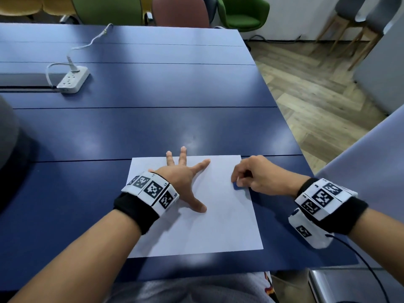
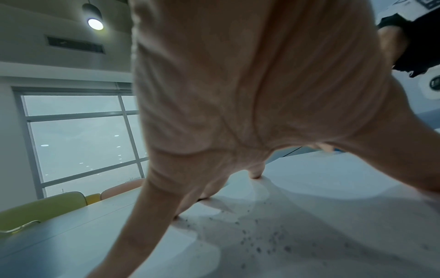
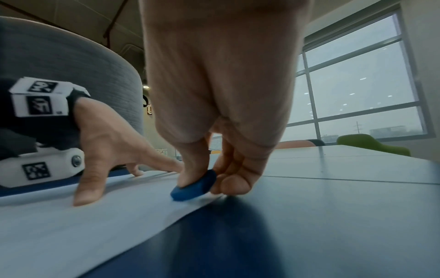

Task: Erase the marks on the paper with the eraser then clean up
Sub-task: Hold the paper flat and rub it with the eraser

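A white sheet of paper [image 1: 218,226] lies on the blue table near its front edge. My left hand [image 1: 185,178] is spread flat on the sheet's upper left part, fingers straight, pressing it down. My right hand [image 1: 253,176] pinches a small blue eraser [image 1: 236,186] between thumb and fingers at the sheet's right edge. In the right wrist view the eraser [image 3: 194,186] touches the paper [image 3: 71,235] right by that edge. Dark eraser crumbs [image 2: 262,242] lie scattered on the paper [image 2: 333,188] under my left palm. No pencil marks show on the sheet.
A white power strip [image 1: 73,79] with its cable sits at the table's far left. Coloured chairs [image 1: 242,12] stand beyond the far edge. The table's right edge [image 1: 290,132] drops to a wooden floor. A black cable [image 1: 360,254] runs from my right wrist.
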A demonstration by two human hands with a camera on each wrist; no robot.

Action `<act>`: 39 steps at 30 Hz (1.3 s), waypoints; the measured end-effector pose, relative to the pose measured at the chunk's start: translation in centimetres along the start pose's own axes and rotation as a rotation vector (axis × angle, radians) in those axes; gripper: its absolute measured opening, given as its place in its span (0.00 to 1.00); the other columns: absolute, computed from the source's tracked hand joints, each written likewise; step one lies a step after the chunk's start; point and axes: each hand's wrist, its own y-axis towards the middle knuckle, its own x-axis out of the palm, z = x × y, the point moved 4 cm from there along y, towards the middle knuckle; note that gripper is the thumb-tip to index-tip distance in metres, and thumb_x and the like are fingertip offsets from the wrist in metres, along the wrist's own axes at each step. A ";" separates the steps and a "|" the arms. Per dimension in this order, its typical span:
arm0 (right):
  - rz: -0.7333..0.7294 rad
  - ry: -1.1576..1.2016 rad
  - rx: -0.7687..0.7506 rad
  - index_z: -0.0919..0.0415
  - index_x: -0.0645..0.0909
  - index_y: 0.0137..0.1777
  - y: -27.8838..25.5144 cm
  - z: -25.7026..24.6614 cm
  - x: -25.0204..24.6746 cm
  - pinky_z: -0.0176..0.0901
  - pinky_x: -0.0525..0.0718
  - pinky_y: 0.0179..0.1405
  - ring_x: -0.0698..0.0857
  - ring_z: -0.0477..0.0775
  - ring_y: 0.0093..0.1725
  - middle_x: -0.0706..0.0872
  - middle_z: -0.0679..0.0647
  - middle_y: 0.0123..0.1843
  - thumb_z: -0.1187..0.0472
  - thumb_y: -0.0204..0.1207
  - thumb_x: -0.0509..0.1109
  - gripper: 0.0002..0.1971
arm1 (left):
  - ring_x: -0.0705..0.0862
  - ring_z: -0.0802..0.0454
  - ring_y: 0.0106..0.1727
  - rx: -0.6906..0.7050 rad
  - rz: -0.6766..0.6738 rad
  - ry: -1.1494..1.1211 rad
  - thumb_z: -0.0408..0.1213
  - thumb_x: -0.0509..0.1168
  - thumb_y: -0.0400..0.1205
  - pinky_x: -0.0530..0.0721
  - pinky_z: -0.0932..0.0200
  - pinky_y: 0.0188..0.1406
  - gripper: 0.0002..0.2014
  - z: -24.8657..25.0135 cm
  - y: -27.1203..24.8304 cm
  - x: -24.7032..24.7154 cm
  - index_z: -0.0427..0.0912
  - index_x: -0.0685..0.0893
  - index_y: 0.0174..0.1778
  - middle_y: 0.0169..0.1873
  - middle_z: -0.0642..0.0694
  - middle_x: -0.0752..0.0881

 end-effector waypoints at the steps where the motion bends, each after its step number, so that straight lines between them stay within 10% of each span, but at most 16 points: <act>1: -0.062 -0.003 -0.006 0.51 0.88 0.42 -0.2 -0.1 0.1 0.39 0.84 0.40 0.85 0.50 0.38 0.89 0.53 0.39 0.66 0.73 0.72 0.08 | 0.30 0.30 0.82 -0.001 0.001 0.001 0.72 0.76 0.57 0.64 0.18 0.69 0.65 0.0 0.0 0.0 0.77 0.31 0.76 0.81 0.46 0.24; 7: 0.162 0.029 0.027 0.55 0.86 0.43 1.4 0.1 -0.8 0.28 0.74 0.33 0.80 0.40 0.31 0.85 0.49 0.35 0.68 0.75 0.70 0.07 | 0.30 0.30 0.82 0.006 -0.001 -0.002 0.72 0.76 0.57 0.64 0.20 0.70 0.65 0.0 0.0 0.0 0.77 0.31 0.77 0.81 0.45 0.24; 12: -0.042 0.001 -0.018 0.52 0.88 0.44 -0.4 0.0 0.1 0.37 0.82 0.40 0.84 0.49 0.38 0.87 0.52 0.39 0.67 0.73 0.72 0.09 | 0.30 0.30 0.82 0.005 -0.001 0.001 0.71 0.77 0.58 0.64 0.19 0.70 0.65 0.0 0.0 0.0 0.77 0.31 0.77 0.81 0.45 0.24; 26: 0.103 0.020 0.052 0.57 0.85 0.45 0.3 0.4 -1.0 0.26 0.74 0.32 0.79 0.42 0.30 0.84 0.48 0.33 0.68 0.75 0.69 0.06 | 0.31 0.30 0.82 0.010 -0.010 0.007 0.72 0.76 0.58 0.64 0.19 0.70 0.65 0.0 -0.1 -0.2 0.77 0.31 0.77 0.81 0.45 0.24; 32: 0.124 0.072 0.090 0.57 0.84 0.45 0.2 0.7 -0.8 0.24 0.74 0.30 0.79 0.41 0.30 0.84 0.47 0.34 0.65 0.77 0.70 0.04 | 0.29 0.40 0.83 0.132 0.066 0.070 0.68 0.78 0.60 0.48 0.16 0.72 0.66 0.8 -0.3 -1.0 0.63 0.39 0.84 0.81 0.47 0.24; 39: 0.105 0.033 0.102 0.57 0.84 0.45 0.3 0.3 -0.8 0.25 0.73 0.29 0.78 0.43 0.29 0.83 0.47 0.33 0.65 0.76 0.70 0.03 | 0.41 0.46 0.84 0.236 0.064 0.086 0.60 0.78 0.64 0.67 0.22 0.68 0.58 2.5 -0.4 -0.7 0.67 0.47 0.83 0.84 0.56 0.36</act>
